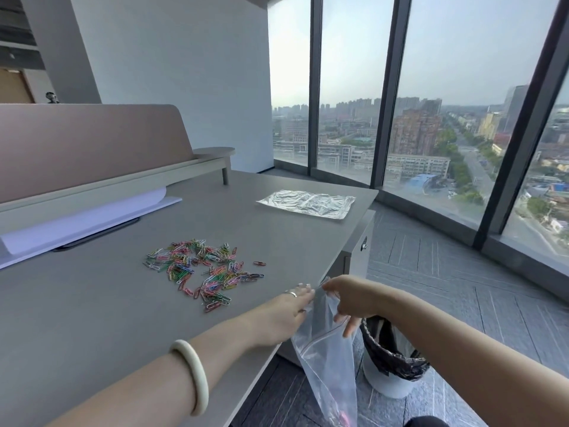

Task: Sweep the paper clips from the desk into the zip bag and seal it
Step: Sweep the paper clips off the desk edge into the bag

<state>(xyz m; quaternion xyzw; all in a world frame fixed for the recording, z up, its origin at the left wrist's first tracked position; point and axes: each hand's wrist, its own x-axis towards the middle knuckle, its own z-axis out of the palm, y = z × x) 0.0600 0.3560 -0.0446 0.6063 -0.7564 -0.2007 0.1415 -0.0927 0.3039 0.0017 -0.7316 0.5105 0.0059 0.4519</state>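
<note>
Lower right of frame, off the desk (92, 318) edge: 2 hands pinch 1 clear zip bag (326, 359) at its mouth, left hand (286, 315) w/ fingertips pressed on one lip, right hand (348, 298) gripping the other. Bag looks thin, limp, slippery; best held by the stiffer zip strip. Pink bits show at its bottom. Mid-frame: clips (200, 268), light, loose, too many to count, approx. 100+. Upper right: 1 spare bag (306, 203), flat.

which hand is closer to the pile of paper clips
Left. The left hand is over the desk edge just right of the paper clips; the right hand is farther right, past the edge, holding the zip bag.
</note>
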